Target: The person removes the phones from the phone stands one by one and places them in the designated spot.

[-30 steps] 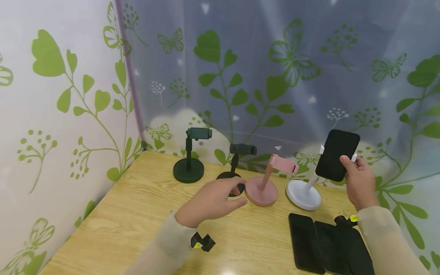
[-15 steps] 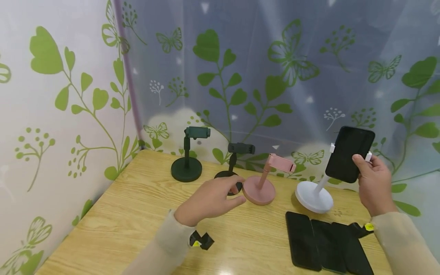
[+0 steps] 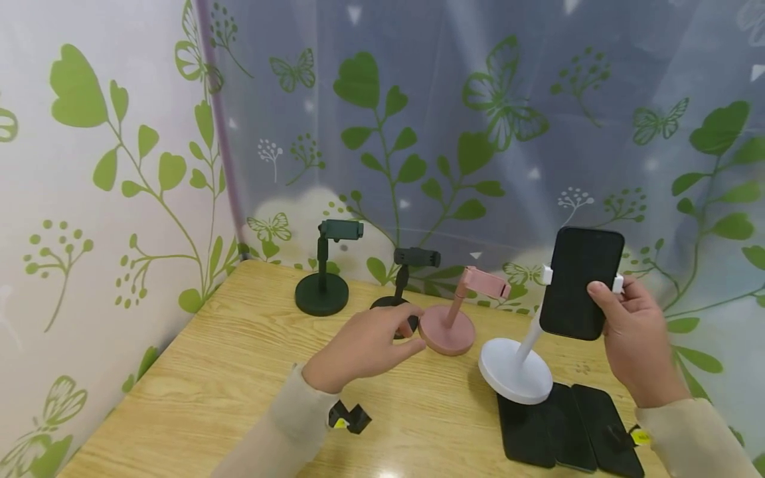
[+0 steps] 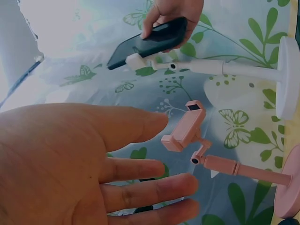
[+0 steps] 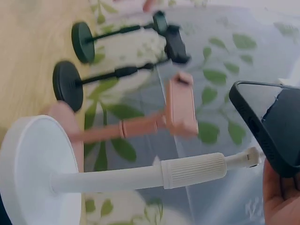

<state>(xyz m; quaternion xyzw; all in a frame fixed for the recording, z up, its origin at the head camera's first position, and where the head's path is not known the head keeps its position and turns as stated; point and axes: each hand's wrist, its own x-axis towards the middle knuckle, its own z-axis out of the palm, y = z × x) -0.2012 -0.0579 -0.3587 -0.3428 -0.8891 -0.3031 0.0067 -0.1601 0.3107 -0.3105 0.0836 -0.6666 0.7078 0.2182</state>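
Observation:
My right hand (image 3: pixel 638 345) grips a black phone (image 3: pixel 576 282) at its right edge, thumb on the screen and fingers behind. That phone sits in the clamp of a white phone stand (image 3: pixel 508 372). The stand's round base appears raised and tilted, overlapping the far ends of the flat phones in the head view. My left hand (image 3: pixel 361 345) hovers with relaxed fingers and holds nothing. It is nearest a black phone stand (image 3: pixel 417 257), whose base it partly hides, and a pink phone stand (image 3: pixel 447 330). In the left wrist view its palm (image 4: pixel 56 164) shows.
Several black phones (image 3: pixel 576 425) lie side by side on the wooden table (image 3: pixel 239 372) at the right front. A dark green phone stand (image 3: pixel 323 295) stands at the back left. Leaf-patterned cloth (image 3: pixel 418 133) rises behind the table's back edge.
My right hand swung the white stand and its phone to the right, then back left and nearer, so the base now overlaps the flat phones. The left hand has hardly moved.

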